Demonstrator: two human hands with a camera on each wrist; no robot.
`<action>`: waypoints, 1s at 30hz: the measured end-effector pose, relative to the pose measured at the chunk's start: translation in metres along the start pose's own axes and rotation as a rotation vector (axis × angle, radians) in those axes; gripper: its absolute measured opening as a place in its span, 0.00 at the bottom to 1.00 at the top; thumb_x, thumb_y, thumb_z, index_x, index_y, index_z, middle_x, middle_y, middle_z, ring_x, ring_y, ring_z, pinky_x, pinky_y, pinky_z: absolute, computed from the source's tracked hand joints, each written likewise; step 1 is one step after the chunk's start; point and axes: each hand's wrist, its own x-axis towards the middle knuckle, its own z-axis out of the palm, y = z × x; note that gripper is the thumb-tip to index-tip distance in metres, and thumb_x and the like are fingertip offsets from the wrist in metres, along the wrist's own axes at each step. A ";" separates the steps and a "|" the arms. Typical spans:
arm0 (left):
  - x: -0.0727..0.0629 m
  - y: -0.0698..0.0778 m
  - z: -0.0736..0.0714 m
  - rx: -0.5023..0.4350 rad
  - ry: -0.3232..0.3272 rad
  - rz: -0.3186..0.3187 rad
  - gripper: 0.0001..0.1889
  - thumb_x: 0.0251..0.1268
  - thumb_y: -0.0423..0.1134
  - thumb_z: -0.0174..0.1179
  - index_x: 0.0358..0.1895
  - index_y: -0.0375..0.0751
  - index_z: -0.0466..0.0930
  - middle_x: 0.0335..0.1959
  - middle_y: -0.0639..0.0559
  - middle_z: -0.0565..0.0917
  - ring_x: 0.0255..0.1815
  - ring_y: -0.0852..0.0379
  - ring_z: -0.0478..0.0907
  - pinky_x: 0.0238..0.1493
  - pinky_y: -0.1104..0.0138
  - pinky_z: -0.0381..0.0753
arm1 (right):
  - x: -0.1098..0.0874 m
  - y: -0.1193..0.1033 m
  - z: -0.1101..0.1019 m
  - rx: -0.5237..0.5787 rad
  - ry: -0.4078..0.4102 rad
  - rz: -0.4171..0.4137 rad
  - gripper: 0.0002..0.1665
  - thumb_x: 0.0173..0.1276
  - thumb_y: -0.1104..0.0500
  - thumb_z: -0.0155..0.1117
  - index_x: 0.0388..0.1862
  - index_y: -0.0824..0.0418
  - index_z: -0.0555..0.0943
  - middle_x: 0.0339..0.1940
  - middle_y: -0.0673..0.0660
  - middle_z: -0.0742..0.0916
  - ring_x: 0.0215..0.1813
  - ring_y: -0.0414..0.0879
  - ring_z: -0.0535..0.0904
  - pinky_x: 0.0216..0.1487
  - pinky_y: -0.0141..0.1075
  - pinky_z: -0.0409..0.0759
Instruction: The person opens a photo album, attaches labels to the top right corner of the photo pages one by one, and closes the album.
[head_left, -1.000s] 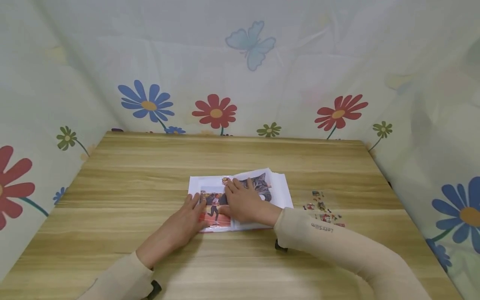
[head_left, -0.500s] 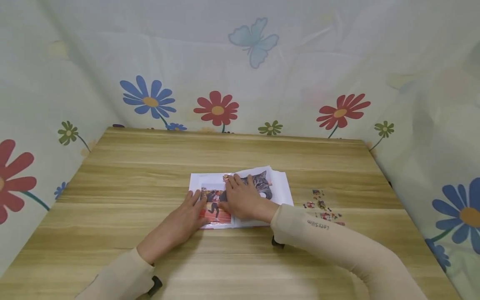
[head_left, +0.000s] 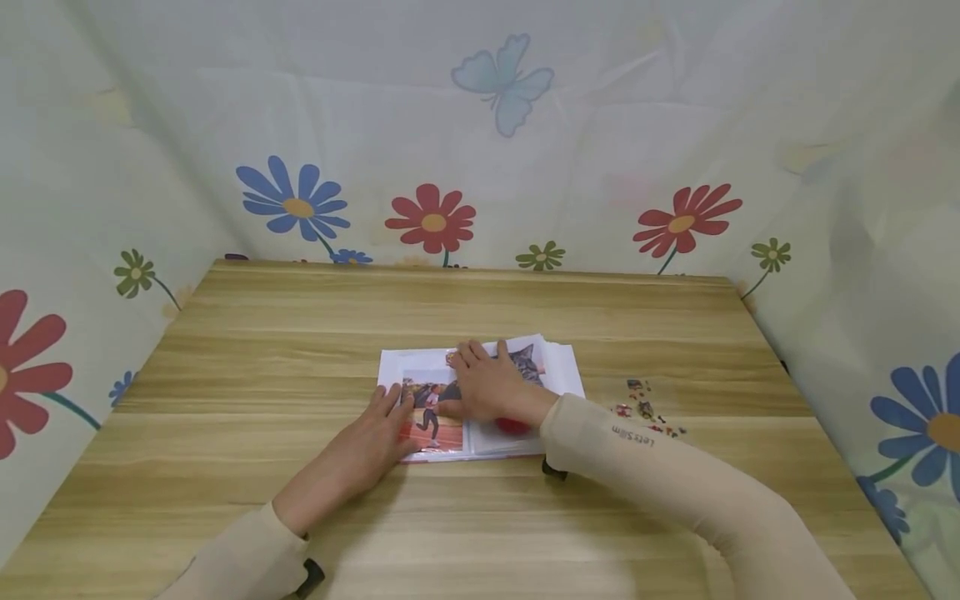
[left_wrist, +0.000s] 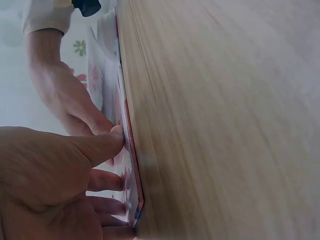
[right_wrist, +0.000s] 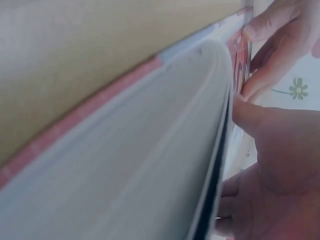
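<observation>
An open photo album lies on the table, its pages in clear sleeves. The left page shows a photo of a runner; a cat photo on the right page is partly covered. My left hand rests along the album's left edge, fingers on the runner page, thumb near the lower edge. My right hand presses flat near the album's middle, its fingertips beside a small sticker at the top. In the right wrist view, the album's right-hand pages bow upward from the cover.
A clear sheet of small colourful stickers lies right of the album, partly behind the right sleeve. The wooden table meets a flower-print curtain at its back and sides.
My right hand has shifted slightly up and right on the album, covering more of the cat photo; a red patch now shows beneath it. My left hand stays in place.
</observation>
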 end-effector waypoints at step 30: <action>0.001 -0.001 0.002 0.006 0.009 -0.003 0.34 0.77 0.43 0.61 0.75 0.23 0.63 0.77 0.22 0.57 0.78 0.24 0.51 0.71 0.38 0.63 | -0.007 -0.002 0.003 -0.006 0.017 -0.046 0.52 0.79 0.30 0.45 0.85 0.65 0.52 0.85 0.63 0.55 0.85 0.57 0.46 0.79 0.66 0.43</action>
